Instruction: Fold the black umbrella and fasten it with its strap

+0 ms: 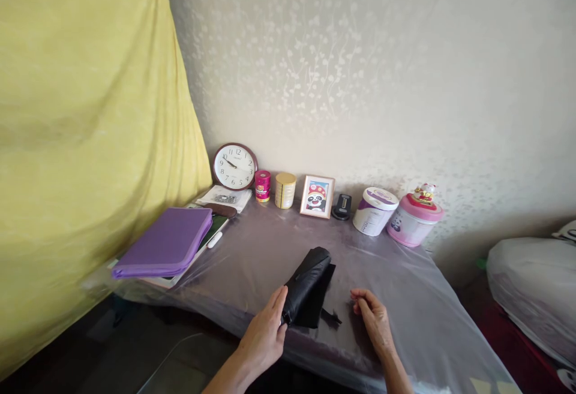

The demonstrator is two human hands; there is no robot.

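Observation:
A folded black umbrella [303,283] lies slanted near the front edge of the table, its rounded end pointing away from me. A loose flap of its black fabric [320,301] hangs along the right side, and a short black strap [332,317] rests on the table beside it. My left hand [265,331] grips the near end of the umbrella, fingers along its left side. To the right, apart from the umbrella, my right hand [371,319] is just above the table, its fingers loosely curled with nothing visible in them.
A purple folder [164,241] lies on the left. Along the wall stand a clock [235,166], a pink can [262,186], a yellow-lidded can [285,191], a framed panda picture [317,197], a black device [342,207], a white tub [375,213] and a pink-lidded tub [411,223] carrying a figurine.

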